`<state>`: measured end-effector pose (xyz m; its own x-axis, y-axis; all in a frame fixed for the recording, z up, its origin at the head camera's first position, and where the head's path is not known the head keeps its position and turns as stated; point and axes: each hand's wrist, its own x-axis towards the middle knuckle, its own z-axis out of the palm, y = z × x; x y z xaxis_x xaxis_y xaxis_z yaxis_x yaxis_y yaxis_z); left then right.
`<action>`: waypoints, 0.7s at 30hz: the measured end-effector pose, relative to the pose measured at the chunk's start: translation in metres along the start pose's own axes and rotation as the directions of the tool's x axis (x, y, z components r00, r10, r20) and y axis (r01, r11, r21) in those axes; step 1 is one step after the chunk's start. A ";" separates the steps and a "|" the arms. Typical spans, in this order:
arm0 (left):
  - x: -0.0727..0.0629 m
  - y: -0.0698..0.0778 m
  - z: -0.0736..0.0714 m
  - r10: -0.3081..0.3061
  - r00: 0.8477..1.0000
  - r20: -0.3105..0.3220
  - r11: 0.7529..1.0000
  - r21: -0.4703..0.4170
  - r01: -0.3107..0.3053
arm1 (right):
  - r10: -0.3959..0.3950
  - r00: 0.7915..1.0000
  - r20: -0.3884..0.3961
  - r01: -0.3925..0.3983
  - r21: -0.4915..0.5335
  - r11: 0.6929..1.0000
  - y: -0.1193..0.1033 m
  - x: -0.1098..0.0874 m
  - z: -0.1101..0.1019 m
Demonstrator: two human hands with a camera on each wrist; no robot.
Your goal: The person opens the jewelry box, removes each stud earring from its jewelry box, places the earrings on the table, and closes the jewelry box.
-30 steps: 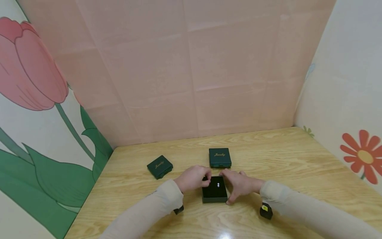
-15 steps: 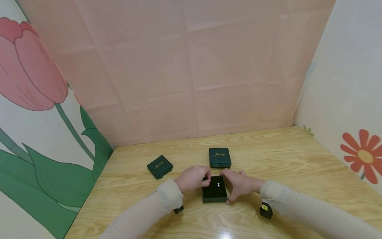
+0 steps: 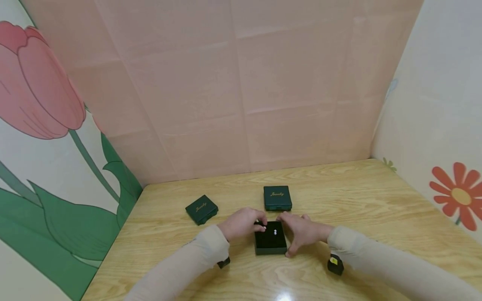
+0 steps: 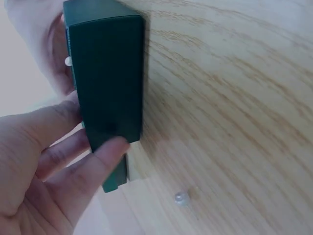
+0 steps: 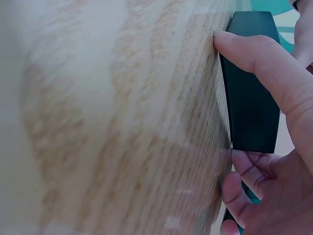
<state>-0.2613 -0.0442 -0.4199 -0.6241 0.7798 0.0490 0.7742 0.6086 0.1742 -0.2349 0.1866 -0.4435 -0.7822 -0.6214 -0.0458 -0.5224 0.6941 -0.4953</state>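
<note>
A small open jewelry box point(image 3: 270, 249) with a black insert sits on the table; a white earring point(image 3: 275, 232) stands in the insert. At the box's back left, my left hand point(image 3: 241, 225) pinches a tiny white pearl earring point(image 3: 265, 228) between thumb and index finger. In the left wrist view those tips go behind the box's rim, while another finger point(image 4: 115, 149) touches its outer corner. My right hand point(image 3: 303, 230) grips the box's right side, thumb point(image 5: 244, 51) at the front and fingers at the back. A white pearl point(image 4: 68, 61) peeks over the rim.
Two dark green boxes with gold lettering lie on the wooden table point(image 3: 339, 188): a tilted box point(image 3: 201, 209) at the left and a straight box point(image 3: 277, 198) behind the open one. The left wrist view shows a tiny shiny bead-like thing point(image 4: 181, 198) on the tabletop.
My left fingertips have shifted slightly and parted a little, so a white dot now shows between them. The right hand and the boxes stay where they were.
</note>
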 end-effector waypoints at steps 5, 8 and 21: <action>0.001 0.000 0.000 -0.035 0.999 0.014 0.999 -0.030 0.035 | 0.015 1.000 0.003 -0.015 0.002 1.000 -0.001 0.000 0.000; 0.002 0.000 0.001 -0.034 0.999 0.020 0.999 0.009 0.034 | 0.016 1.000 0.004 -0.016 -0.002 1.000 -0.002 0.000 -0.001; 0.004 0.005 0.004 0.046 0.999 0.025 0.982 0.181 -0.050 | 0.005 1.000 0.001 -0.005 -0.007 1.000 -0.002 -0.001 -0.001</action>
<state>-0.2597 -0.0375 -0.4231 -0.5848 0.8105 0.0322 0.8107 0.5853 -0.0095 -0.2337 0.1857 -0.4416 -0.7843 -0.6184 -0.0496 -0.5207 0.6996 -0.4894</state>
